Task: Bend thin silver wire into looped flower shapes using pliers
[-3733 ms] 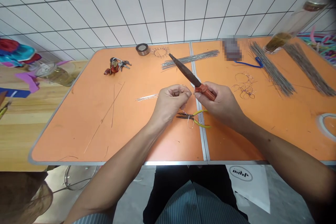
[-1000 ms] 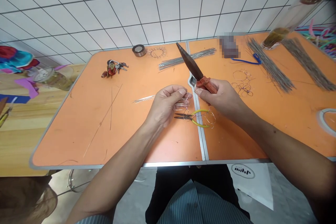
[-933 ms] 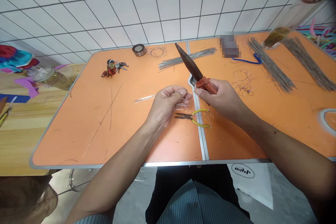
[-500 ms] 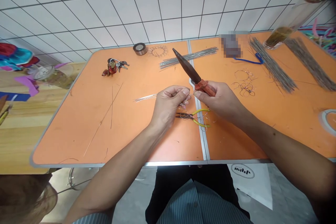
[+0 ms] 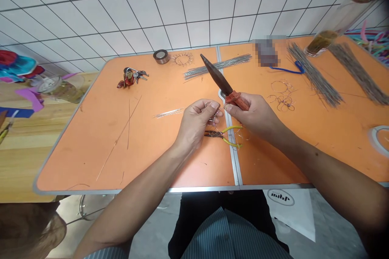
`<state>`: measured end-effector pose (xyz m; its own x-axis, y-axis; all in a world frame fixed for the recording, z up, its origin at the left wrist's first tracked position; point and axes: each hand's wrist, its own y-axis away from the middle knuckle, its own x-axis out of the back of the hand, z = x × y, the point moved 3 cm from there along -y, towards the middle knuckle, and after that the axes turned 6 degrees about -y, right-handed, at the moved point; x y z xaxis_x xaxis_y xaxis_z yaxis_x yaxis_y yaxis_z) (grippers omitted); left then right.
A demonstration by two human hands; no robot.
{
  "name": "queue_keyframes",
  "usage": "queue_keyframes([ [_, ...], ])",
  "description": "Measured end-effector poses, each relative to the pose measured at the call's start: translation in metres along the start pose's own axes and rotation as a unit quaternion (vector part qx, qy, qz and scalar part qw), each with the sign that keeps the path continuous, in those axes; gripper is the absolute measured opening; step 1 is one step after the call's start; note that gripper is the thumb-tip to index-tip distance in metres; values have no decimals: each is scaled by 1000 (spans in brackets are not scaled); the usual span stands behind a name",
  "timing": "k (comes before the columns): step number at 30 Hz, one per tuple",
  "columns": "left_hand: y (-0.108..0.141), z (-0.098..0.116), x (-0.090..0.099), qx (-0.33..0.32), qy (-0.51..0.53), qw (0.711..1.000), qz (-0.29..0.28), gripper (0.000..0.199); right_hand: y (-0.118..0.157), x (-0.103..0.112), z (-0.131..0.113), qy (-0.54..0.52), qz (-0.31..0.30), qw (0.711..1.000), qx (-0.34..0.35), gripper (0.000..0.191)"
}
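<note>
— Orange table (image 5: 75,141), metal-edged, against a white tiled wall (image 5: 182,4); landmark, its grey seam (image 5: 236,170). Entries, left to right?

— Far left of the seam: keys (image 5: 140,75), with a long straight wire (image 5: 116,141) nearer the front. Next, a roll of tape (image 5: 161,61) toward the wall; short silvery wires (image 5: 168,113) beside the left hand (image 5: 193,123).

— Condition of that hand?

— Nearly closed, just left of the seam, thumb and fingers pinching a thin bent wire (image 5: 214,119). Yellow-handled pliers (image 5: 232,143), handles spread, lie across the seam below.

— And the right hand (image 5: 258,109)?

— Just right of the seam, closed round the red grip of a dark pointed tool (image 5: 217,77), tip angled left toward the wall. Whether its fingertips also pinch wire, cannot tell. Farther right: tangled wire loops (image 5: 285,103), a grey wire bundle (image 5: 316,77), a tall glass bottle (image 5: 325,40).

— Hazards?

— Fine loops lie close above the pliers; a quick lift could snag them and bend the piece. A loosened right grip might swing the tool onto the left fingers.

— Edges and room?

— Front edge (image 5: 121,191) under both forearms. Widest room left of the seam; rightward reach is narrowed by loops and bundle.
</note>
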<state>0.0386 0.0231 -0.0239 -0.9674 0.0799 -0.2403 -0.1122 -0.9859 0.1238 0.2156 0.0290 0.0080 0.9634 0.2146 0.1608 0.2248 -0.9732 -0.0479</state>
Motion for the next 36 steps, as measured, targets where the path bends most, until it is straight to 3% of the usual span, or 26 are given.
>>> queue_keyframes([
  [17,-1,4,2,-45,-19,997,-65,33,2,0,-4,-4,3,1000,-6,14],
  [25,0,3,2,-5,-20,1000,-22,31,0,0,-3,-12,7,1000,-8,15],
  [36,1,-3,-2,-68,-34,997,-1,29,1,-3,5,10,-34,999,-18,15],
])
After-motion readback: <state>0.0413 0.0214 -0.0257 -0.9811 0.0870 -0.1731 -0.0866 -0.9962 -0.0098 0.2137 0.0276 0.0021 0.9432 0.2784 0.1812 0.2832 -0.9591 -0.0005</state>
